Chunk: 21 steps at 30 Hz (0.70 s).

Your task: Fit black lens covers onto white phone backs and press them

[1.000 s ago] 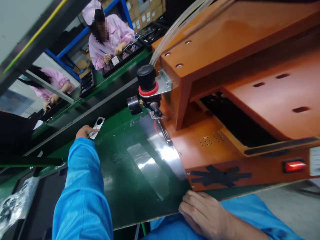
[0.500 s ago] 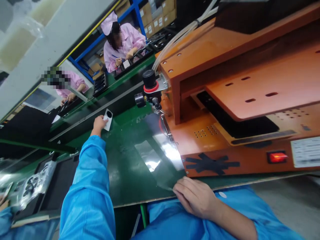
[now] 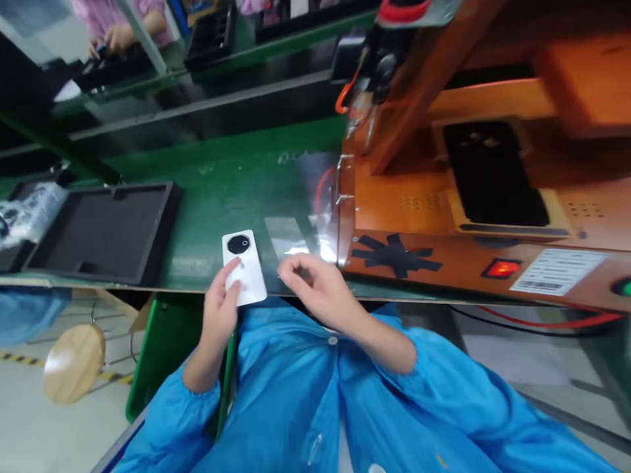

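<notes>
Holding white panel (image 3: 253, 272) in left hand (image 3: 221, 309) at near edge of green table (image 3: 221, 184) — could drop it through loose pinching. Cannot tell if gripping anything with right hand (image 3: 323, 289), curled just rightward — could scuff panel by brushing.

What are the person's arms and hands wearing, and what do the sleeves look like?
Both the left hand and the right hand are bare, with no gloves. The left sleeve and right sleeve are bright blue, loose and creased, with gathered cuffs. More forearm shows below the right sleeve than below the left.
</notes>
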Each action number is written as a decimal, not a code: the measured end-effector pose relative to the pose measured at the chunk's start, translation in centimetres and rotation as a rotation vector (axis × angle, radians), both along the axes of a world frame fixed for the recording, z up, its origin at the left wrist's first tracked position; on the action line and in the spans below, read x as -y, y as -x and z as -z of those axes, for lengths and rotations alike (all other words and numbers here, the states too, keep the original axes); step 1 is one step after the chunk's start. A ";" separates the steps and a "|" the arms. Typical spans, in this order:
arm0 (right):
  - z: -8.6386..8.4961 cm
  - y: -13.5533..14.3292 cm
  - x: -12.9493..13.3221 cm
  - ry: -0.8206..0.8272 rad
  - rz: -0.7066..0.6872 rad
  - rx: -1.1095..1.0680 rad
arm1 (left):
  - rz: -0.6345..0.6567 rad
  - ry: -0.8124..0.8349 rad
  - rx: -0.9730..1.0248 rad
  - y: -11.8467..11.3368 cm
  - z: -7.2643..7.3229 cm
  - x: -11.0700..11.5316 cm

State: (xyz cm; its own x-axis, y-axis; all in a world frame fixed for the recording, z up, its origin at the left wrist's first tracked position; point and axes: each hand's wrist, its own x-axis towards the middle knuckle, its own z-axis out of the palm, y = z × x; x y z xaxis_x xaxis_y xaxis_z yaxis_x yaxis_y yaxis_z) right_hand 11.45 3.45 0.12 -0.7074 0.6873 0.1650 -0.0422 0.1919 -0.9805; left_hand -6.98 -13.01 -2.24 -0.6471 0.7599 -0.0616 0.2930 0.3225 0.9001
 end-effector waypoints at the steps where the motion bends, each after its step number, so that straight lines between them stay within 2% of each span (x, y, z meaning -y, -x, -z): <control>1: 0.1 1.2 -0.8 0.043 -0.045 0.037 | 0.031 -0.002 -0.017 -1.7 0.8 0.8; 3: 0.8 3.6 -2.4 0.112 -0.098 0.112 | 0.103 0.016 -0.073 -4.2 1.8 1.6; 5: 1.7 5.2 -3.7 0.151 -0.100 0.206 | 0.171 0.036 -0.142 -5.3 1.9 1.6; 9: 1.9 6.3 -4.8 0.159 -0.055 0.303 | 0.258 0.077 -0.413 -4.8 1.2 1.6; 12: 1.2 6.3 -4.9 0.169 -0.041 0.323 | 0.217 0.002 -0.659 -3.3 1.6 2.3; 16: 0.8 7.0 -4.7 0.134 -0.021 0.348 | 0.090 -0.255 -1.008 -0.8 4.3 3.5; 21: 0.8 8.0 -4.4 0.090 -0.053 0.434 | 0.156 -0.113 -1.124 0.7 8.2 3.0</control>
